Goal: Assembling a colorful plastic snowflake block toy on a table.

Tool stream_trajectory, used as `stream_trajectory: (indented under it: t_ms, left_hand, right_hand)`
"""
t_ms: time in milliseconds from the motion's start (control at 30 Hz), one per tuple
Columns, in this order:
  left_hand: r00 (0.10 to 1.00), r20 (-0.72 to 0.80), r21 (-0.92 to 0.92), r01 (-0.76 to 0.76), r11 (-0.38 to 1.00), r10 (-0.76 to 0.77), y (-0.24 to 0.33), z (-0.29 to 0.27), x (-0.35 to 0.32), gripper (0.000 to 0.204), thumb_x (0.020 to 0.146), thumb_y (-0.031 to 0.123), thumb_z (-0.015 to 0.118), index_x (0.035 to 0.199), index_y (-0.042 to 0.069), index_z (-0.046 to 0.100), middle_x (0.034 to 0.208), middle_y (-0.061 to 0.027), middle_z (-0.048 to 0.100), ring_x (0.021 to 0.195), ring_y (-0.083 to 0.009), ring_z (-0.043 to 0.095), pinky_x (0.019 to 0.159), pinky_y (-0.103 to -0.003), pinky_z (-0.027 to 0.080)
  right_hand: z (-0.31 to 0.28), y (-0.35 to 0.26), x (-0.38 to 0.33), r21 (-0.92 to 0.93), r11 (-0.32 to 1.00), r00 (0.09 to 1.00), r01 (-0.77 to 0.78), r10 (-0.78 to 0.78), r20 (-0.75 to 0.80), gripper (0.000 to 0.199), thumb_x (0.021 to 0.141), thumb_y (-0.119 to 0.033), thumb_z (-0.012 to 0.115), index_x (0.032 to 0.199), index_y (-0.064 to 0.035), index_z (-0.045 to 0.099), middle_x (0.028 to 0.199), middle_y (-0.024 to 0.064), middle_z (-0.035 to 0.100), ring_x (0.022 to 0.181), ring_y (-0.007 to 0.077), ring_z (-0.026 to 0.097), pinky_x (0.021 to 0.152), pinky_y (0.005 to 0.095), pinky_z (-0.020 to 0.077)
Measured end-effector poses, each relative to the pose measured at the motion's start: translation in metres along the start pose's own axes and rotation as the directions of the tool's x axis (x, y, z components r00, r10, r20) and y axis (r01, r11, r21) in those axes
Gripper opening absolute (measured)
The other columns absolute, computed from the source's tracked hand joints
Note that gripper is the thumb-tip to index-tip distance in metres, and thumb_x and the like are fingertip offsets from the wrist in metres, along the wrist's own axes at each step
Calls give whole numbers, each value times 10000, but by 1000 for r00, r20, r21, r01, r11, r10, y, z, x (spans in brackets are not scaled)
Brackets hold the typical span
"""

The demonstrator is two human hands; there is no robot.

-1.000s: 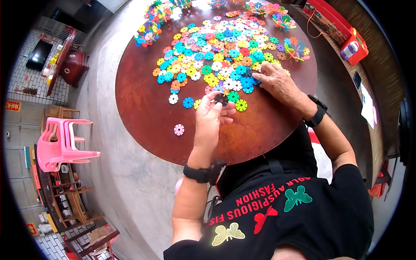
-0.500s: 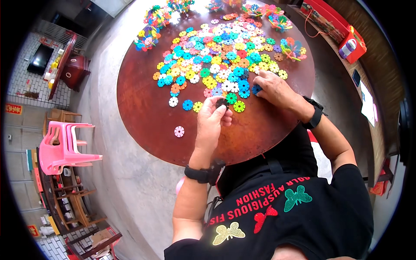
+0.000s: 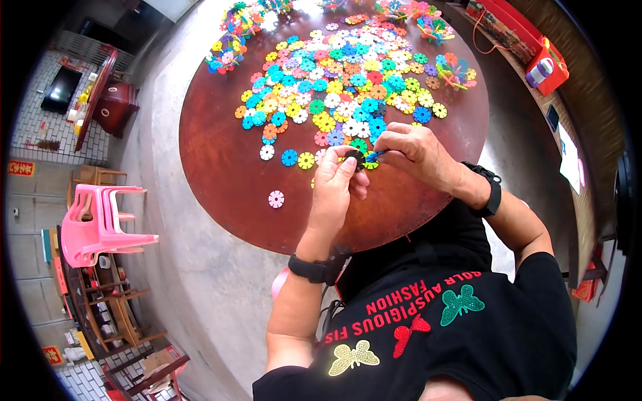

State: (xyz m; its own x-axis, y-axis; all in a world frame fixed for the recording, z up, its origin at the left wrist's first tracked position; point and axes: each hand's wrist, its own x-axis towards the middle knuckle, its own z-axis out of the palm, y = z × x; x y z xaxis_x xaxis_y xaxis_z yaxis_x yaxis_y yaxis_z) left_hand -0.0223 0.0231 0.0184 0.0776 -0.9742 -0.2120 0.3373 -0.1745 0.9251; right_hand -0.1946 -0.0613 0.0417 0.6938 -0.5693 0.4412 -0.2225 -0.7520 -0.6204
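Observation:
My left hand (image 3: 336, 175) pinches a black notched plastic disc (image 3: 355, 159) between thumb and fingers, above the near part of the round table. Close against it on the right, my right hand (image 3: 413, 152) grips a blue notched disc (image 3: 374, 156) by its edge. The two discs meet or nearly meet; the fingers hide the exact contact. Beyond both hands spreads a heap of loose notched discs (image 3: 334, 87) in many colours. A pink disc (image 3: 276, 199) lies alone to the left, and a yellow disc (image 3: 305, 160) and a blue one (image 3: 289, 158) sit nearer the left hand.
The discs lie on a round brown table (image 3: 221, 174). Several flower-like clusters built of discs (image 3: 456, 71) stand along its far rim. To the right, a side counter bears a red box (image 3: 548, 69) and a phone (image 3: 552, 118). Pink stacked chairs (image 3: 93, 224) stand at left.
My right hand has picked up a blue disc from the table and brought it left and nearer, up to the black disc. My left hand has shifted slightly right, still holding the black disc.

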Motion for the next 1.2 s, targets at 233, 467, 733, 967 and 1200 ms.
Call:
stream_trajectory:
  t_ms: [233, 467, 733, 967, 1200]
  left_hand:
    - [998, 53, -139, 44, 989, -37, -4, 2, -1, 151, 944, 133, 464, 1053, 29, 482, 737, -52, 581, 598, -114, 549, 514, -247, 459]
    - [997, -9, -254, 67, 965, -71, -4, 0, -1, 155, 939, 132, 482, 1066, 45, 481, 749, -38, 570, 601, -102, 540, 493, -241, 441]
    - [997, 46, -310, 79, 947, -68, -2, 4, -3, 137, 937, 129, 489, 1065, 81, 480, 694, -13, 544, 538, -83, 479, 461, -222, 385]
    - [997, -19, -325, 63, 944, -74, -4, 10, -4, 111, 945, 116, 465, 1040, 60, 469, 620, -34, 523, 458, -91, 441, 424, -217, 382]
    - [995, -61, -216, 60, 975, -75, -7, 17, -6, 86, 937, 96, 458, 1022, 91, 470, 685, 15, 502, 509, -48, 434, 427, -196, 342]
  right_hand:
    - [1, -10, -2, -43, 999, 1000, 24, -24, -3, 148, 752, -77, 662, 828, -17, 549, 738, 116, 558, 678, 290, 571, 586, 363, 460]
    - [1, -14, -4, -93, 996, 999, 2, 2, 46, 150, 767, -102, 628, 837, -35, 514, 745, 119, 544, 743, 308, 586, 614, 399, 475]
    - [7, -13, -7, -67, 998, 1000, 5, -3, 26, 157, 764, -93, 628, 826, -34, 497, 729, 125, 530, 737, 314, 582, 604, 399, 474]
    - [11, -12, -8, -53, 998, 1000, 15, -15, 4, 162, 759, -91, 621, 800, -31, 477, 703, 137, 516, 699, 327, 572, 587, 406, 466]
    - [15, -14, -10, -85, 996, 1000, 0, 0, 2, 119, 745, -40, 606, 779, -17, 494, 691, 140, 520, 654, 317, 565, 556, 387, 457]
